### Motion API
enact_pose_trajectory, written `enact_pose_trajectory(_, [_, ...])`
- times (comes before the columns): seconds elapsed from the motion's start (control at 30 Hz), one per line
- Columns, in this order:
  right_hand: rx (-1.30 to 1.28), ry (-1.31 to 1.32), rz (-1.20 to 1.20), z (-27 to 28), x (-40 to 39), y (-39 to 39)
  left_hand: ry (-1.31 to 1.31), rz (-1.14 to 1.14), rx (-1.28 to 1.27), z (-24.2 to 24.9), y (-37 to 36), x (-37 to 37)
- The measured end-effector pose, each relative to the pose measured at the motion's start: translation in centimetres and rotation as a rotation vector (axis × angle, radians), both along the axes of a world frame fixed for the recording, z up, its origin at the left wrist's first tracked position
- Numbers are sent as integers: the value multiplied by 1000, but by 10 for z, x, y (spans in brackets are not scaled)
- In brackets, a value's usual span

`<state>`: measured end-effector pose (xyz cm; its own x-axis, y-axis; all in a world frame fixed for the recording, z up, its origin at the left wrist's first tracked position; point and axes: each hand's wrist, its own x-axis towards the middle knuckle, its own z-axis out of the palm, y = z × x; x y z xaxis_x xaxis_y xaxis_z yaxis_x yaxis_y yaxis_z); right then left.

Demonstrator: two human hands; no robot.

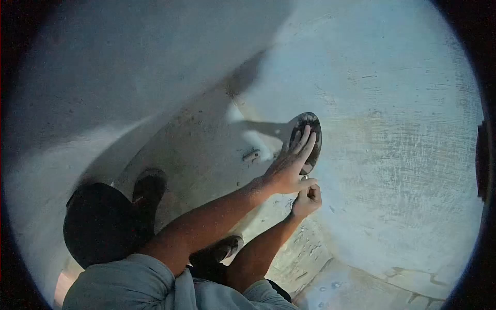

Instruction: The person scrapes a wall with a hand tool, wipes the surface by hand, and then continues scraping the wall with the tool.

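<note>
A dark oval tool lies flat against the pale, smeared surface near the middle of the view. My left hand rests on it with fingers stretched out and a little apart. Just below, my right hand is closed round the thin lower end of the tool, where a small light-coloured bit shows above the fist. Its grip is partly hidden by my left thumb, which reaches over toward it.
A small short object lies left of the tool. My dark shoes and black-clad knee are at lower left. The pale surface has scratch marks. A dark object stands at the right edge. Cracks run at lower right.
</note>
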<state>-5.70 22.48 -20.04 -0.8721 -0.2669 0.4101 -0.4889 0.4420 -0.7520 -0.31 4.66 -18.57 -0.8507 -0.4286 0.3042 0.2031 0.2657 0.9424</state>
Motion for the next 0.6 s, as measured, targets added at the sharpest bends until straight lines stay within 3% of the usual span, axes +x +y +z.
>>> enact_pose_trajectory(0.03, [-36, -57, -5, 2, -3, 4, 1, -5, 13, 0, 3, -1])
enact_pose_trajectory(0.13, [91, 77, -6, 19, 28, -89, 264, 376, 143, -18, -32, -18])
enact_pose_trajectory(0.17, [138, 120, 22, 17, 32, -105, 180, 346, 205, -20, -54, -16])
enact_pose_trajectory(0.23, [78, 102, -9, 5, 26, -90, 72, 289, 39, -15, -60, -6])
enact_pose_trajectory(0.37, [-122, -34, -4, -8, 5, -53, 21, 162, 34, -16, -12, -11])
enact_pose_trajectory(0.47, [76, 131, 67, 15, 15, -101, 105, 379, 141, -21, -39, -19])
enact_pose_trajectory(0.57, [131, 28, 1, 27, 43, -150, 43, 432, 122, -20, -87, -9])
enact_pose_trajectory(0.6, [30, 68, 38, 19, 37, -144, 76, 413, 105, -20, -82, -11])
